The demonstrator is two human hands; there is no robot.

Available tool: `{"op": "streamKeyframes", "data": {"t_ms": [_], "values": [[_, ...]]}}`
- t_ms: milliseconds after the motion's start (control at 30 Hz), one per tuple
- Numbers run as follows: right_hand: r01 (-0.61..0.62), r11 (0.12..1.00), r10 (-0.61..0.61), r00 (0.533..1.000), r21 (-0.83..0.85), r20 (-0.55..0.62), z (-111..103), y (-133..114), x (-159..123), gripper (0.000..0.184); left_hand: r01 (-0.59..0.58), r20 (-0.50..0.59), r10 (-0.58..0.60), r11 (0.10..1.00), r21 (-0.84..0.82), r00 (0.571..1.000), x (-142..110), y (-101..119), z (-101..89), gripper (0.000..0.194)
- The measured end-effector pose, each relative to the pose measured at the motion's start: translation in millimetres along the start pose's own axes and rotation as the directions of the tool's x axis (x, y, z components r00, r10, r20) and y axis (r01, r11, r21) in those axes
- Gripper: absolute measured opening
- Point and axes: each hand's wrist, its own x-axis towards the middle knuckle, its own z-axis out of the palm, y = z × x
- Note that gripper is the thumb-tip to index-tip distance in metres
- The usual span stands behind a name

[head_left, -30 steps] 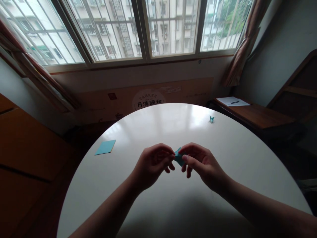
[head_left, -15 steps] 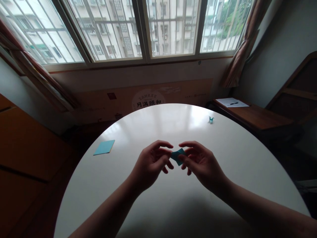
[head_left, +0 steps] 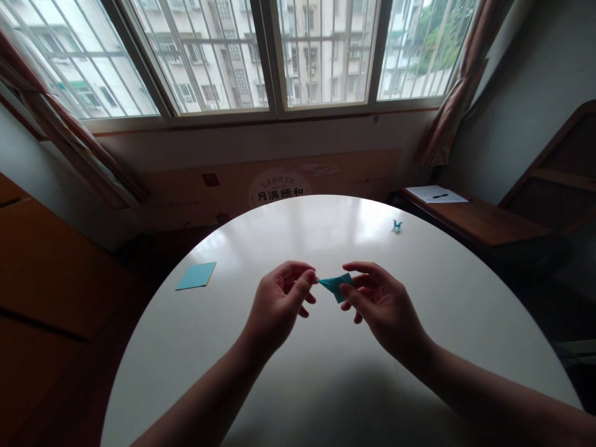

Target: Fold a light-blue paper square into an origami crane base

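Between my hands, above the white table, is a small folded piece of teal origami paper (head_left: 334, 285). My right hand (head_left: 379, 297) pinches its wider end with the thumb in front and the fingers behind. On the other side my left hand (head_left: 283, 295) closes thumb and forefinger on the paper's narrow, pointed tip. The fingertips of the right hand hide part of the folds. Further back on the table stands a tiny teal origami bird (head_left: 397, 226). A stack of square light-blue paper (head_left: 196, 276) lies toward the left edge.
The round white table (head_left: 298, 379) spreads beneath both forearms. Beyond its right edge, a brown wooden bench (head_left: 507, 217) bears a white sheet (head_left: 426, 194) with a dark pen (head_left: 440, 196). A patterned board (head_left: 186, 192) leans under the barred window (head_left: 321, 56).
My left thumb and forefinger have closed on the paper's pointed tip, with the hand slightly further left. The folded paper has turned and more of it shows. My right hand keeps its pinch.
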Motion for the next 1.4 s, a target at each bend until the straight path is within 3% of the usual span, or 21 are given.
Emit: {"op": "streamKeyframes", "data": {"t_ms": [100, 267, 533, 900, 967, 1200, 1400], "values": [[-0.002, 1.0, 0.002, 1.0, 0.018, 0.012, 3.4, 0.1, -1.8, 0.034, 0.057, 0.088, -0.059, 0.998, 0.018, 0.994, -4.8, -2.2, 8.9, 0.036], [0.028, 0.999, -0.028, 0.999, 0.023, 0.028, 6.5, -1.5, -2.5, 0.026, 0.103, 0.035, -0.101, 0.993, -0.054, 0.994, -4.4, -1.4, 11.1, 0.027], [-0.072, 0.993, 0.059, 0.989, 0.091, 0.135, 4.6, 2.3, -5.9, 0.028, 0.023, 0.078, -0.014, 0.994, -0.105, 0.997, -3.0, -1.6, 6.3, 0.012], [-0.002, 0.973, -0.041, 0.982, 0.231, 0.183, 1.5, 3.1, -2.4, 0.015, -0.103, 0.118, 0.107, 0.994, -0.043, 0.987, -1.1, -1.2, -0.6, 0.013], [-0.004, 0.968, -0.043, 0.983, 0.249, 0.181, 1.5, 2.9, -2.6, 0.015, -0.083, 0.123, 0.088, 0.996, -0.038, 0.989, -1.3, 0.4, -0.9, 0.011], [0.038, 0.985, -0.059, 0.99, 0.165, 0.124, 1.8, 3.3, -4.7, 0.013, 0.155, 0.135, -0.129, 0.965, -0.211, 0.983, 0.0, 5.7, 2.8, 0.017], [0.05, 0.988, -0.058, 0.997, 0.143, 0.056, 3.4, 2.6, -3.7, 0.013, 0.105, 0.07, -0.095, 0.984, -0.145, 0.993, -1.7, 2.8, 5.2, 0.027]]}}
